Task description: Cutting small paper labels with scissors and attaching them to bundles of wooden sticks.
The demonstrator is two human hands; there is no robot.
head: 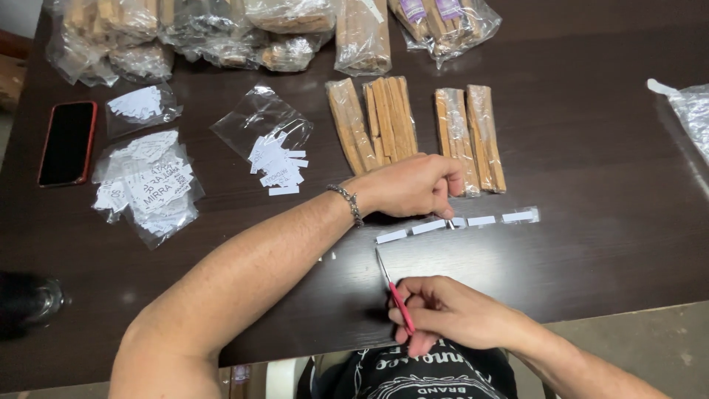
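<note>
A dark glass object (29, 299) is sitting at the far left edge of the dark wooden surface (605, 148), partly out of view. Above it, a phone in a red case (67, 142) is lying face up with its screen dark. Just beside the phone, two clear bags of printed white labels (144, 181) are resting flat, and a third clear bag (264, 125) is lying open nearer the middle with loose white slips (279, 166) spilling from its mouth. Along the far edge, several clear bags of wooden sticks (214, 33) are lying piled together. Near the middle, wrapped bundles of wooden sticks (384, 122) are lying side by side, with two more bundles (473, 137) just to their right. The left hand (410, 185), with a beaded bracelet at the wrist, is reaching across and pressing curled fingertips onto a clear strip carrying white labels (458, 222), which is lying flat on the surface in front of the bundles. The right hand (443, 310) is sitting closed around the red handles of a pair of scissors (393, 288), whose blades are pointing up toward the strip without touching it. At the far right edge, a clear plastic bag (690, 111) is lying partly out of view.
</note>
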